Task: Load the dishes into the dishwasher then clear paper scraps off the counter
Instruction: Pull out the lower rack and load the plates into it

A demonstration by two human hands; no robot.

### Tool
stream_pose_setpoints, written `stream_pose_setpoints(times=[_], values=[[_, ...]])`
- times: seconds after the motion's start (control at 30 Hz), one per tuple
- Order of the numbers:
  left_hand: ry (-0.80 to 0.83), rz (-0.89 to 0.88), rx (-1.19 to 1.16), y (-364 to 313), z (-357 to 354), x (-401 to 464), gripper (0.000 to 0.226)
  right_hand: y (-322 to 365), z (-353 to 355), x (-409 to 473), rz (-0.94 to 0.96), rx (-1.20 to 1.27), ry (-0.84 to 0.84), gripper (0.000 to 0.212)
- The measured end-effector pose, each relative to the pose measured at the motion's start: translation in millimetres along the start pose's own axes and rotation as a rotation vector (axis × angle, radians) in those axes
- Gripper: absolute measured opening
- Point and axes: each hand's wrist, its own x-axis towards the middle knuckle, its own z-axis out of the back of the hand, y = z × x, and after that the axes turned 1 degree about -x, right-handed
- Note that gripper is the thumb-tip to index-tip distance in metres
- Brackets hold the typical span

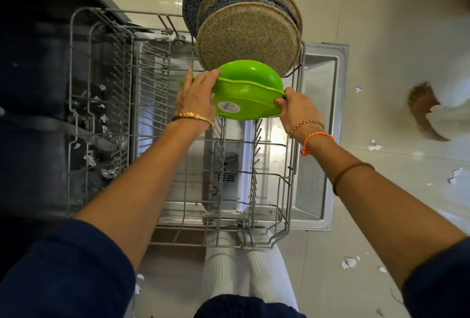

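Observation:
Two green bowls (248, 93) stand on edge, one behind the other, in the pulled-out lower dishwasher rack (292, 139). My left hand (197, 96) rests with straight fingers against the near bowl's left rim. My right hand (297, 111) pinches the right rim of the same bowl. Behind the bowls, several speckled plates (248, 38), tan and dark blue, stand upright in the rack's far end. Paper scraps (348, 263) lie on the floor to the right.
The dishwasher door (318, 127) lies open under the rack. A second wire rack (101, 114) at the left sits over a dark area with more scraps. A brown animal (424, 111) is on the floor at the right. My white-socked feet (244, 266) stand at the rack's near edge.

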Motion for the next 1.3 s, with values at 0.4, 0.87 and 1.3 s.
stream_pose_setpoints(times=[0.4,0.87,1.3], values=[[0.182,-0.018,0.159,-19.3,3.0,-3.9,0.091,-13.9,6.8,8.0,-0.106,-0.043,0.013,0.038],[0.324,0.102,0.278,1.0,-28.2,6.5,0.098,-20.9,-29.8,3.7,0.128,-0.565,0.065,0.068],[-0.443,-0.280,0.251,-9.7,-12.0,-59.4,0.047,15.9,3.9,-38.6,0.638,-0.023,-0.636,0.032]])
